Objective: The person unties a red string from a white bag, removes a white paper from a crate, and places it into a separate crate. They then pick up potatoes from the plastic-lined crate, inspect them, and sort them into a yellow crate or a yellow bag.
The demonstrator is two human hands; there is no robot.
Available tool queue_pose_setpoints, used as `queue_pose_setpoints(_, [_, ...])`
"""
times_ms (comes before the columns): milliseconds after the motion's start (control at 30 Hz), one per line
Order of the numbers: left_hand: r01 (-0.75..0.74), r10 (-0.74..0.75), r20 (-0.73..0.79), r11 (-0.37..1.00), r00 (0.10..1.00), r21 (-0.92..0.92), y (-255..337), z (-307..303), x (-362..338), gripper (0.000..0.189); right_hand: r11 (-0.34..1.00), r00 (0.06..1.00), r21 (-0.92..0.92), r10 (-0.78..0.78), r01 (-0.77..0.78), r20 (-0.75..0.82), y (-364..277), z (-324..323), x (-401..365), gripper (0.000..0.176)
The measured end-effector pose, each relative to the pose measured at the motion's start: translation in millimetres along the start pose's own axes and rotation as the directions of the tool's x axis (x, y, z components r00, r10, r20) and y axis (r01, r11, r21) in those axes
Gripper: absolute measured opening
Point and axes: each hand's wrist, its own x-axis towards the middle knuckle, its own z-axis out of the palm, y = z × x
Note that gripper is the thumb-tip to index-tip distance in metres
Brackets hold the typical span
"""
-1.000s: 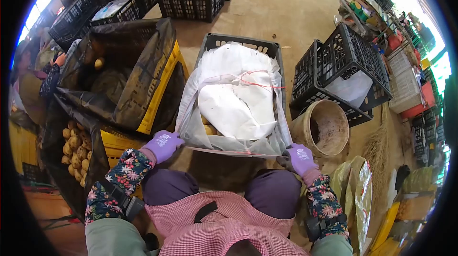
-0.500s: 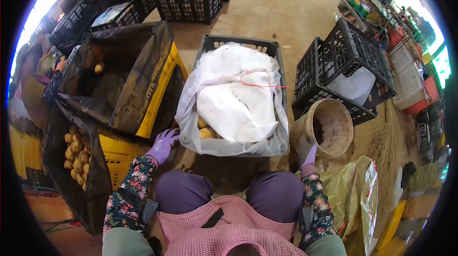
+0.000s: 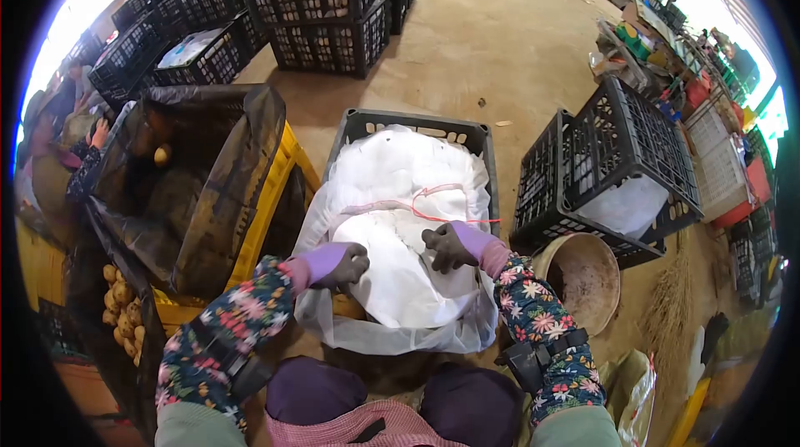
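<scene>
A dark plastic crate (image 3: 490,140) stands before my knees, lined with a thin translucent bag (image 3: 321,226). A white sheet (image 3: 408,172) covers most of what is inside, with a red string (image 3: 442,218) lying across it. At the near left corner a yellowish potato (image 3: 348,305) shows beneath the sheet. My left hand (image 3: 340,265), in a purple glove with grey fingers, is closed on the sheet's left edge. My right hand (image 3: 457,247), gloved alike, has its fingers curled onto the sheet at the right, below the string.
Left stands a yellow crate (image 3: 275,189) with a black liner, holding a potato (image 3: 162,155); more potatoes (image 3: 123,314) lie in a liner nearer me. A person's hand (image 3: 100,133) is beyond. Right are black crates (image 3: 629,147) and a bucket (image 3: 546,259). Stacked crates (image 3: 321,30) stand ahead.
Both hands have come up from beside my knees, inward onto the white sheet, and their fingers have closed. My view has tilted up slightly, so the crates appear lower.
</scene>
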Motion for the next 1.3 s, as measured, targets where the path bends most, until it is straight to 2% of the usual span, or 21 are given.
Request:
queue_pose_setpoints(67, [0.183,-0.167,0.097,0.965,0.981,-0.188,-17.5,-18.0,39.0,0.054,0.99,0.998,0.127,0.057,-0.056,-0.004,-5.6,-10.4,-17.3,0.045])
queue_pose_setpoints(100, [0.11,-0.279,-0.121,0.689,0.953,-0.716,-16.5,-23.8,43.7,0.062,0.984,0.999,0.179,0.027,-0.021,-0.035,-2.6,-16.1,-25.7,0.046])
queue_pose_setpoints(167, [-0.095,-0.295,-0.267,0.488,0.917,-0.867,-16.2,-49.6,60.4,0.059,0.916,0.995,0.4,0.019,0.02,-0.093,21.7,-22.7,-27.7,0.045])
queue_pose_setpoints(200, [-0.267,-0.256,-0.468,0.557,0.846,-0.787,-23.1,-51.1,74.4,0.059,0.915,0.996,0.403,0.026,0.012,-0.089,37.0,-24.1,-24.7,0.045])
queue_pose_setpoints(233, [-0.294,-0.081,-0.628,0.832,0.774,-0.471,-38.9,-65.4,86.7,0.059,0.964,0.915,0.173,-0.121,0.2,-0.385,50.4,-26.1,-21.2,0.044])
queue_pose_setpoints(267, [-0.295,-0.083,-0.629,0.831,0.773,-0.471,-38.3,-76.4,92.4,0.059,0.943,0.732,-0.111,-0.314,0.313,-0.605,55.1,-31.2,-19.1,0.043])
queue_pose_setpoints(300, [-0.134,0.024,-0.792,0.988,0.611,-0.073,-37.3,-86.7,97.1,0.061,0.942,0.73,-0.114,-0.317,0.314,-0.606,56.4,-39.6,-17.3,0.043])
queue_pose_setpoints(367, [0.213,0.293,-0.853,0.886,0.431,0.412,-21.8,-101.9,94.8,0.062,0.786,0.265,-0.618,-0.592,-0.021,-0.761,51.4,-54.5,-19.6,0.037])
queue_pose_setpoints(467, [0.265,0.4,-0.684,0.711,0.61,0.652,-9.9,-124.8,94.4,0.062,0.751,0.334,-0.647,-0.648,0.13,-0.685,3.8,-53.2,-28.8,0.034])
queue_pose_setpoints(533, [0.134,0.518,-0.647,0.714,0.559,0.687,-13.6,-140.3,99.6,0.056,0.681,0.439,-0.451,-0.724,0.577,-0.532,-8.8,-29.6,-6.1,0.035])
queue_pose_setpoints(600, [-0.081,0.616,-0.55,0.704,0.564,0.706,-16.1,-153.8,106.4,0.053,0.668,0.617,-0.39,-0.741,0.634,-0.265,-31.0,-21.4,17.6,0.035])
queue_pose_setpoints(700, [0.0,0.656,-0.357,0.478,0.665,0.879,-23.0,-157.2,93.3,0.049,0.559,0.388,-0.68,-0.827,0.475,-0.408,4.3,-72.3,95.8,0.029])
queue_pose_setpoints(733, [0.017,0.637,-0.217,0.304,0.74,0.952,-28.8,-157.5,84.3,0.048,0.638,0.598,-0.768,-0.592,-0.062,-0.54,-2.1,-112.7,87.8,0.029])
queue_pose_setpoints(800, [0.032,0.636,-0.126,0.157,0.761,0.987,-48.6,-155.5,70.4,0.047,0.888,0.334,-0.19,-0.345,0.418,-0.877,39.1,-165.2,98.4,0.022])
queue_pose_setpoints(867, [-0.057,0.595,-0.048,0.157,0.802,0.986,-64.9,-150.7,67.0,0.045,0.884,0.345,-0.433,-0.468,0.178,-0.814,29.0,-177.0,71.1,0.024])
queue_pose_setpoints(933, [-0.005,0.584,-0.126,0.217,0.802,0.976,-65.0,-151.3,74.2,0.044,0.601,0.154,-0.799,-0.791,0.023,-0.592,22.0,-169.7,68.7,0.032])
queue_pose_setpoints(1000, [0.116,0.545,-0.425,0.511,0.723,0.852,-62.5,-158.2,86.4,0.042,0.66,0.228,-0.751,-0.732,0.003,-0.643,15.2,-167.9,71.9,0.038])
queue_pose_setpoints(1067, [0.16,0.549,-0.469,0.516,0.692,0.841,-75.7,-154.1,121.7,0.043,0.579,0.151,-0.812,-0.798,-0.075,-0.584,27.8,-174.8,97.1,0.039])
queue_pose_setpoints(1133, [0.125,0.435,-0.776,0.832,0.456,0.54,-88.9,-147.4,164.0,0.038,0.619,0.19,-0.784,-0.766,-0.041,-0.614,26.8,-181.1,123.5,0.037])
queue_pose_setpoints(1233, [0.124,0.25,-0.893,0.941,0.375,0.315,-88.2,-150.6,203.8,0.037,0.664,0.243,-0.738,-0.74,0.119,-0.627,19.7,-189.8,142.9,0.036])
queue_pose_setpoints(1300, [0.147,0.19,-0.914,0.955,0.357,0.256,-78.6,-154.2,208.2,0.036,0.885,0.473,-0.401,-0.465,0.235,-0.749,19.8,-198.3,151.1,0.049])
